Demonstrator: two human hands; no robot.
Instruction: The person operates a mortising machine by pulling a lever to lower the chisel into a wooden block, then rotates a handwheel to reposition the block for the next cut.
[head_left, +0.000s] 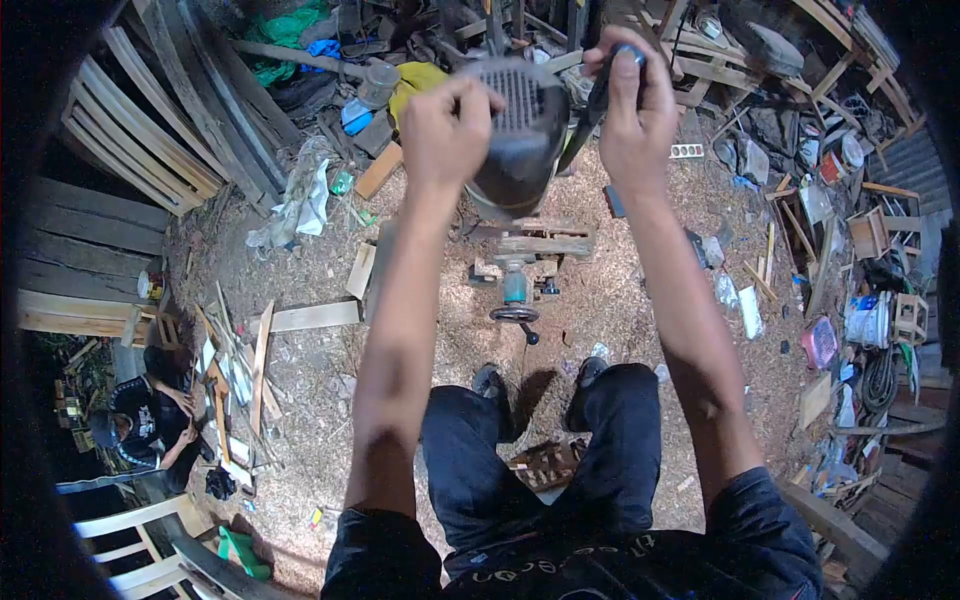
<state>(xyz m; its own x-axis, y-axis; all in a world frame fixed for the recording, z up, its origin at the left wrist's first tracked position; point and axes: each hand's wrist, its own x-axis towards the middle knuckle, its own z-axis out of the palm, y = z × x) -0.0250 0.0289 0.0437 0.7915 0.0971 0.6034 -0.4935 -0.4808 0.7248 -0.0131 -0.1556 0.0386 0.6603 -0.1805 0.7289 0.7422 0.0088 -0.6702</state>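
A dark machine head with a slotted vent stands in front of me, its outline blurred. My left hand is at its left side with the fingers curled in; what they hold, if anything, is hidden. To the right of the head, my right hand is wrapped round the blue end of a dark handle, the thumb pressed on it. Below the head are a wooden-topped machine table and a green column with a handwheel.
Curved wooden slats lean at the upper left. A person in dark clothes sits at the left among wood strips. Scrap wood and a coiled hose lie at the right. A brown block lies between my legs.
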